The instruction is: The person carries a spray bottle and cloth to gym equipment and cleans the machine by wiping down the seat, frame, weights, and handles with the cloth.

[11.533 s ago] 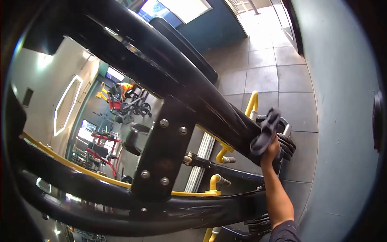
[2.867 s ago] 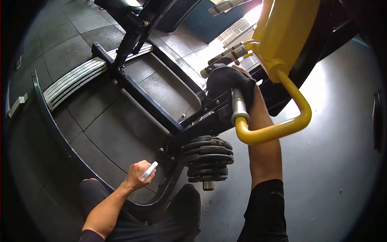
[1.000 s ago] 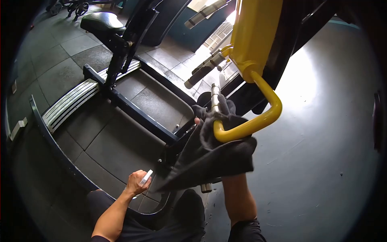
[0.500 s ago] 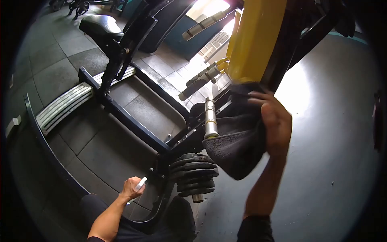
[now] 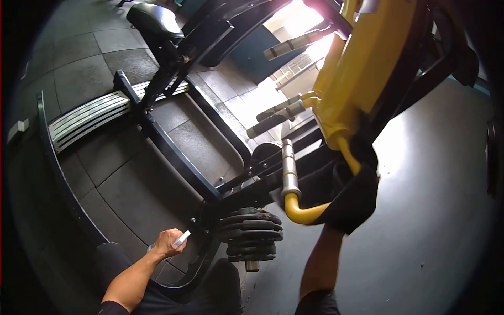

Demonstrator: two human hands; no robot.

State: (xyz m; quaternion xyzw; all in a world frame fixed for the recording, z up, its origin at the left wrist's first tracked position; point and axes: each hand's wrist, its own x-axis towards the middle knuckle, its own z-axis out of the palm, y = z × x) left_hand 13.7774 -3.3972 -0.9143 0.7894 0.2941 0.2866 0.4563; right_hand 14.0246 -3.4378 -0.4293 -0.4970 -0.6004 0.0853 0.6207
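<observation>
My left hand is closed around a spray bottle whose white top sticks out past the fingers; most of the bottle is hidden. A dark cloth is wrapped over the bend of the yellow handle, at the right of the machine. It covers the fingers of my right hand, and only the wrist and forearm show below it. The handle's metal grip points up, uncovered, left of the cloth. The yellow arm of the machine rises above.
Black weight plates are stacked on a peg below the handle. A black frame with a ribbed metal footplate spreads over the tiled floor. A padded seat stands at the upper left. A grey wall is at the right.
The cloth and my right hand have moved from beside the metal grip to the outer bend of the yellow handle, and the fingers are now covered. My left hand still holds the bottle.
</observation>
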